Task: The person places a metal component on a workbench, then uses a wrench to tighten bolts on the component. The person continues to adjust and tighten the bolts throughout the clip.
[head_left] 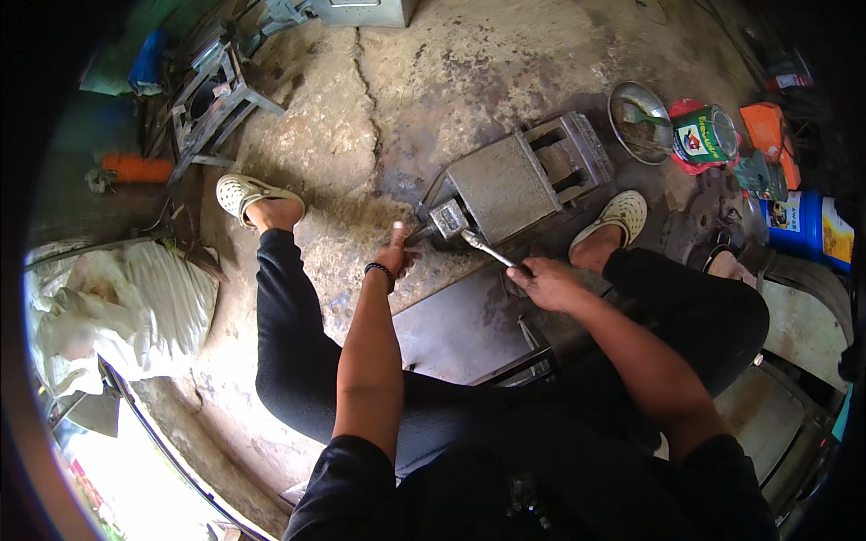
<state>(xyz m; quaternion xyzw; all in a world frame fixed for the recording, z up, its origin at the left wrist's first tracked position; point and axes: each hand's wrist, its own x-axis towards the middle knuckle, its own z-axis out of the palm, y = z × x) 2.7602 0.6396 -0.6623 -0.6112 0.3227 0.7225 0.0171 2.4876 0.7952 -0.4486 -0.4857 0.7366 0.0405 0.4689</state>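
Right hand [548, 284] wraps round a metal rod [492, 252], its tip at the metal block [448, 219], well in from the left edge of the floor [320, 117]; left hand [394, 258] hovers beside, half-curled, grip unclear!

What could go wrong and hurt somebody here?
The wrench-like tool in the right hand might slip beside the small metal block and jerk that bare hand. The left hand, close by, could get knocked or pinched. The holey right clog sits near the big metal piece, so it might get squashed if that tipped.
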